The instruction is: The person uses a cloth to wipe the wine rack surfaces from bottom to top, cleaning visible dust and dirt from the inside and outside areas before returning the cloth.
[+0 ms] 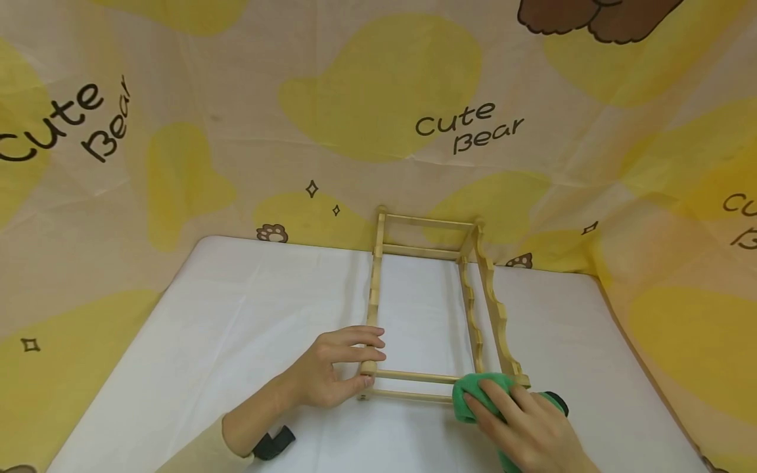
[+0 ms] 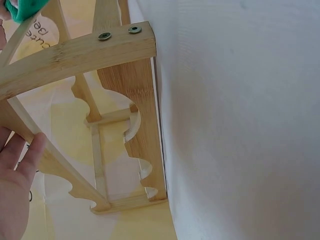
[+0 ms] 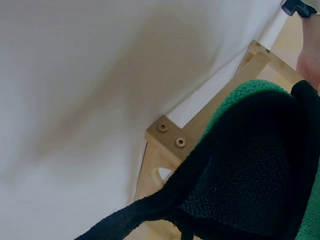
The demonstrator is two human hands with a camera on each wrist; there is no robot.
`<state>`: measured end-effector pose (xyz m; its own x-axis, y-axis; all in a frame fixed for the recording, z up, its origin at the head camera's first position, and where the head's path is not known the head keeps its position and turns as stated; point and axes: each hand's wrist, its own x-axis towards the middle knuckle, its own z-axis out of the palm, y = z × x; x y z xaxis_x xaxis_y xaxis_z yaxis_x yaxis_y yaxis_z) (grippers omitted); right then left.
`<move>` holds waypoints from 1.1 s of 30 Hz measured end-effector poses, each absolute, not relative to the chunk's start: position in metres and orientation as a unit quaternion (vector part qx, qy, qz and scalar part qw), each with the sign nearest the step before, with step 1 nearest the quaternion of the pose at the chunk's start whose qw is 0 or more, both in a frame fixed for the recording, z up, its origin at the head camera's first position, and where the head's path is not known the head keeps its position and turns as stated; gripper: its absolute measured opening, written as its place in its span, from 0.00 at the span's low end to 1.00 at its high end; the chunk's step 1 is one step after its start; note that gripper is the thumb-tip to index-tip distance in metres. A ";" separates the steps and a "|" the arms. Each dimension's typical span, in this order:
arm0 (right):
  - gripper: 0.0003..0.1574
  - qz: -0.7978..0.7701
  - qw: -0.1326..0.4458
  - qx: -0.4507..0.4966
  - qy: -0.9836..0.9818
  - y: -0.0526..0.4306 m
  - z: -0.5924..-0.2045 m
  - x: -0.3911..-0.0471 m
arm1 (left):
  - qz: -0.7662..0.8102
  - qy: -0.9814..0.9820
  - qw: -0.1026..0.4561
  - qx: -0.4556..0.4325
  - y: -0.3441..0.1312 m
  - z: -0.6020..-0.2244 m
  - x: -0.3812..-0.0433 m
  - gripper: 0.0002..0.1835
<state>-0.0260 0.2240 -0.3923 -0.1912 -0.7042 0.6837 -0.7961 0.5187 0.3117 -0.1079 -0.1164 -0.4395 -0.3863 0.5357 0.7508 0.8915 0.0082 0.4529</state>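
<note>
A pale wooden rack (image 1: 417,377) with wavy-edged side rails stands on a white surface. My left hand (image 1: 331,368) grips its near left corner, with the thumb low at the corner and the fingers over the side rail. The left wrist view shows scalloped side panels (image 2: 145,85) and metal screws in a curved bar. In my right hand (image 1: 529,424) is a bunched green cloth (image 1: 473,397), pressed against the near right corner of the rack. A dark edging and dark inner side (image 3: 250,170) of the cloth fill much of the right wrist view and hide part of the rack.
A yellow and beige fabric (image 1: 378,85) printed with "Cute Bear" hangs behind and at both sides. The rack's far end stands close to it. A black strap (image 1: 275,443) sits at the left wrist.
</note>
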 end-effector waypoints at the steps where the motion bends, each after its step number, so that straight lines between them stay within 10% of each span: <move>1: 0.44 0.056 0.409 0.489 -0.768 0.222 -0.393 -0.027 | -0.474 -0.684 0.188 -0.522 -0.116 -0.439 -0.108 0.21; 4: 0.53 0.057 0.413 0.497 -0.761 0.216 -0.392 -0.030 | -0.473 -0.682 0.190 -0.524 -0.116 -0.440 -0.108 0.20; 16: 0.25 0.044 0.398 0.503 -0.766 0.183 -0.396 -0.034 | -0.471 -0.688 0.184 -0.520 -0.118 -0.440 -0.107 0.21; 33: 0.24 0.002 0.362 0.506 -0.783 0.145 -0.401 -0.038 | -0.468 -0.683 0.191 -0.528 -0.117 -0.440 -0.108 0.20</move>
